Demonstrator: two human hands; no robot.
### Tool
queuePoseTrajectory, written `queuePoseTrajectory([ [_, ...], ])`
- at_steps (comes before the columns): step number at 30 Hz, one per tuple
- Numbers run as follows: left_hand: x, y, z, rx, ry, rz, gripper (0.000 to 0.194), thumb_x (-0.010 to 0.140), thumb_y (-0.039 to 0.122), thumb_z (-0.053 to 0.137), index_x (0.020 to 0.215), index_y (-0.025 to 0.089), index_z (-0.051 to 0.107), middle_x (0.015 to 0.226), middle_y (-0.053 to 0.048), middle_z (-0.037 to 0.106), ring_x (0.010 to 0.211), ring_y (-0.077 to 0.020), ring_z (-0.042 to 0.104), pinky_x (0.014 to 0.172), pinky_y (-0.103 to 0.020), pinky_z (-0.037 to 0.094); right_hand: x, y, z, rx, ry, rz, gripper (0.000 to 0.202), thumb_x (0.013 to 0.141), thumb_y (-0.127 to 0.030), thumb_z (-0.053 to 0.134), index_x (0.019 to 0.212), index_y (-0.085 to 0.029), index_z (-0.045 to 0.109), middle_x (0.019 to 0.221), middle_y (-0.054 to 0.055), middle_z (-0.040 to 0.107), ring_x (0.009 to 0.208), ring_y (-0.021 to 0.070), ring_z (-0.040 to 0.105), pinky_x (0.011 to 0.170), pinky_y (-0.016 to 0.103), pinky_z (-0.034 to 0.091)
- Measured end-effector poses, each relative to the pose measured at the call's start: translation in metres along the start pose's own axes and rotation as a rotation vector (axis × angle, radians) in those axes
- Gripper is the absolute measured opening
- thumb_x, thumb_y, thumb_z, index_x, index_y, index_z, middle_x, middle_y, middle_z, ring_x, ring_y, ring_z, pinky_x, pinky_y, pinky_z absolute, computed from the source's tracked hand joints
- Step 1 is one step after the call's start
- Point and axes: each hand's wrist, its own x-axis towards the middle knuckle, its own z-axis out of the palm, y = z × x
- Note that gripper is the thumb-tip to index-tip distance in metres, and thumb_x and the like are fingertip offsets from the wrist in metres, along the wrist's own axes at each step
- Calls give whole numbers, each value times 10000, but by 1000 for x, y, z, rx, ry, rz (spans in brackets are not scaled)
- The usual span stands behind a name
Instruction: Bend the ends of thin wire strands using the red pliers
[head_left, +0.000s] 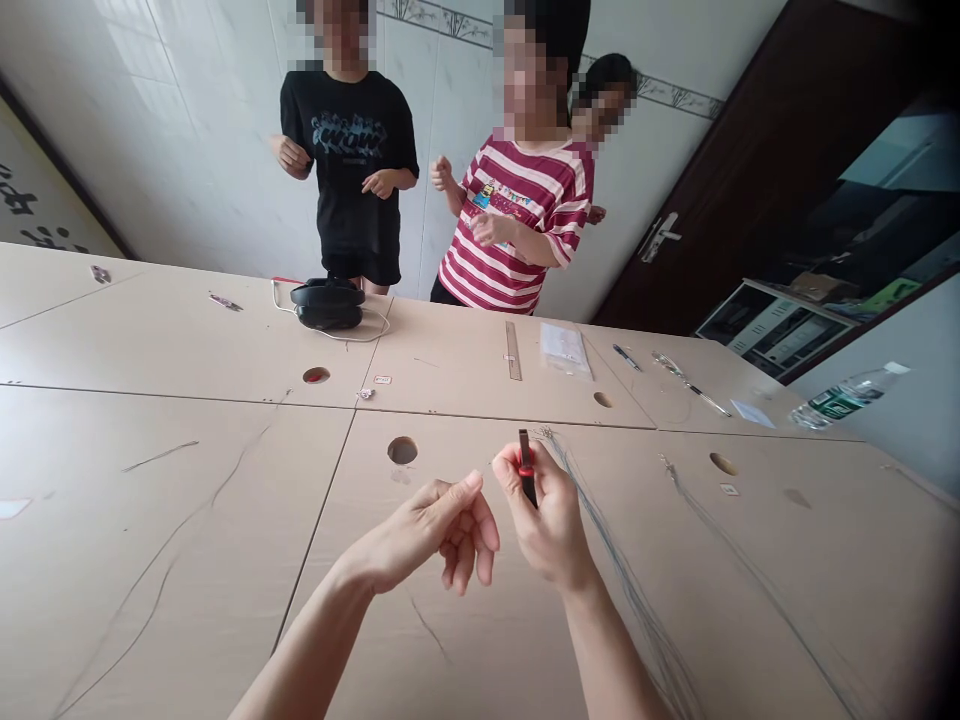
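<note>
My left hand [442,530] is held above the tabletop, thumb pressed to the index finger and the other fingers loosely curled. Whatever it pinches, if anything, is too thin to make out. Close beside it on the right, my right hand [546,515] is wrapped round a small black-and-red tool [526,470]. The tool points up and away from me; its lower part is hidden in the palm. A bundle of thin grey wires [607,535] lies on the table behind and to the right of my right hand.
A second wire bundle [739,555] lies further right. Across the table [217,610] are a black device with a white cable [328,303], a ruler [513,352], a plastic bag [566,350], a pen [626,357] and a water bottle [847,398]. Three people stand beyond.
</note>
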Motion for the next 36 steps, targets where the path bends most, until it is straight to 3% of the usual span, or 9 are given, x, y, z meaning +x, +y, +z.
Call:
queuePoseTrajectory([
  [6,-2,0,-3,73,-73,-54,605,941,634,386,769,116,648,649,-82,688,469,-124,591,490,-239,467,0,-2,-3,20,20,0,189,969,-292,499,796,-217,491,680,-38,468,595,111,432,571,228,392],
  [13,-4,-10,-4,-145,-527,-135,586,892,630,498,694,113,688,561,-99,683,415,-156,605,417,-254,487,1,-1,-4,27,54,1,175,969,-284,497,808,-215,497,671,-44,439,565,104,385,537,229,357],
  [15,-8,-14,0,-236,-584,-115,586,836,645,571,598,120,677,497,-108,657,388,-178,592,380,-273,477,1,-2,-3,29,68,10,184,967,-284,496,797,-215,493,655,-48,414,547,103,363,516,230,338],
  [17,-16,-14,7,-362,-465,-39,558,749,647,671,502,148,641,422,-93,610,333,-175,550,331,-273,448,0,-4,-2,37,68,15,186,965,-281,494,791,-216,490,647,-49,407,538,102,356,507,232,331],
  [19,-25,-8,14,-517,-225,100,514,722,628,707,476,184,629,397,-67,589,299,-154,516,300,-256,428,-2,-7,1,54,55,15,192,964,-278,488,783,-217,483,642,-48,407,539,104,363,509,233,334],
  [22,-35,12,16,-739,122,378,432,870,521,598,548,245,675,503,-26,668,368,-130,589,376,-219,516,-4,-12,7,87,25,9,195,965,-280,489,780,-219,477,655,-39,432,559,111,385,526,238,351],
  [26,-30,31,8,-846,574,602,483,1011,308,370,717,267,752,1031,16,781,979,-120,727,827,-171,586,-7,-14,13,114,-3,-8,178,968,-272,497,799,-220,479,678,-35,431,595,119,395,560,245,362],
  [30,-18,24,3,-760,617,641,463,1028,354,330,979,230,774,1337,-27,652,1319,-199,529,1097,-309,454,-10,-12,17,72,-29,-47,184,971,-238,475,788,-220,459,719,-21,441,634,125,427,602,256,378],
  [36,-21,23,0,-847,618,612,441,1025,317,328,1092,153,731,1396,-76,603,1343,-211,501,1120,-303,428,-9,-7,16,-29,-3,-106,157,962,-212,461,805,-224,450,744,-5,473,664,143,457,618,275,387],
])
